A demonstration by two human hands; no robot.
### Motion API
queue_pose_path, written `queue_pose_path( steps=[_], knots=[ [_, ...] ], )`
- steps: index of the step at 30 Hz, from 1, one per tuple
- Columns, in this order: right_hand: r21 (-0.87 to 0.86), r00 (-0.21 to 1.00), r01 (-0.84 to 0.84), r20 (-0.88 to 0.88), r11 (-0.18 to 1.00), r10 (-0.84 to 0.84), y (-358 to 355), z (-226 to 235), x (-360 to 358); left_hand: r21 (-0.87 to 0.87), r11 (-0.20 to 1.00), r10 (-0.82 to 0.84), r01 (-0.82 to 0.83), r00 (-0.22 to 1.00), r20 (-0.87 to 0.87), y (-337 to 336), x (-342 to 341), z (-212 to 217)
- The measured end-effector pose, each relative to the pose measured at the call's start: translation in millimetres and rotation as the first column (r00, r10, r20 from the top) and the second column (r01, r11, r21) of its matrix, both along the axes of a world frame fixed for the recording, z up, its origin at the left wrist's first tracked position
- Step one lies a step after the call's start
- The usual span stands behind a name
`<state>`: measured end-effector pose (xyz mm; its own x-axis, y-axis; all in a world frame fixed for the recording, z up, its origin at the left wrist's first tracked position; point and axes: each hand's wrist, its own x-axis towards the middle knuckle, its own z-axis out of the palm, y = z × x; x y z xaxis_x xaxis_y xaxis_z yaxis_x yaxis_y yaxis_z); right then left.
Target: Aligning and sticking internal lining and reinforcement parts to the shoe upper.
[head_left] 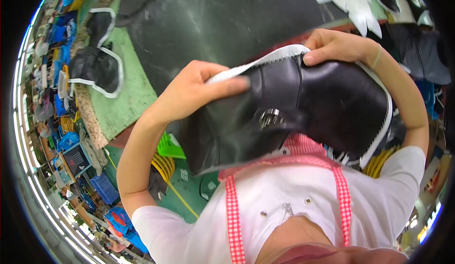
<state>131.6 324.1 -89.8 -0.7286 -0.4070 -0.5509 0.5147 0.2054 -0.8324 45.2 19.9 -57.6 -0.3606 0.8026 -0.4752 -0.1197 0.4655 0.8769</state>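
Observation:
Both hands hold up a black leather boot upper (341, 98) in front of my chest. A white lining edge with zigzag stitching runs along its top and right rim, and a silver buckle (271, 118) sits near its middle. My left hand (201, 86) pinches the top edge on the left, thumb on the black face and fingers behind. On the right, my right hand (334, 48) grips the same edge between thumb and fingers. The fingertips behind the leather are hidden.
A worktable with a dark top (208, 22) and green border (130, 98) lies beyond the upper. Another black piece with white edging (102, 67) rests at its left. White cut pieces (348, 1) lie far right. A green crate (169, 146) and blue crate (104, 188) stand lower left.

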Motion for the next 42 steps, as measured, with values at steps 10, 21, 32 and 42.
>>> queue_pose_path(
  steps=[10, 21, 32, 42],
  knots=[
    [0.599, 0.613, 0.312, -0.720, 0.738, 0.325, -8, -116, 47, -0.205, 0.975, -0.061, -0.083, 0.791, -0.608, 6, 32, -120],
    [0.341, 0.577, 0.178, -0.796, 0.923, 0.183, -92, -75, 95, 0.022, 0.986, -0.081, 0.164, 0.591, -0.802, -3, 53, -105],
    [0.250, 0.737, 0.133, -0.672, 0.959, 0.073, -68, -90, 74, -0.005, 0.941, -0.099, 0.339, 0.260, -0.960, 16, 79, -90],
    [0.385, 0.825, 0.201, -0.563, 0.901, 0.056, -79, -40, 96, -0.036, 0.942, -0.100, 0.334, 0.176, -0.979, 28, 84, -90]
  ],
)
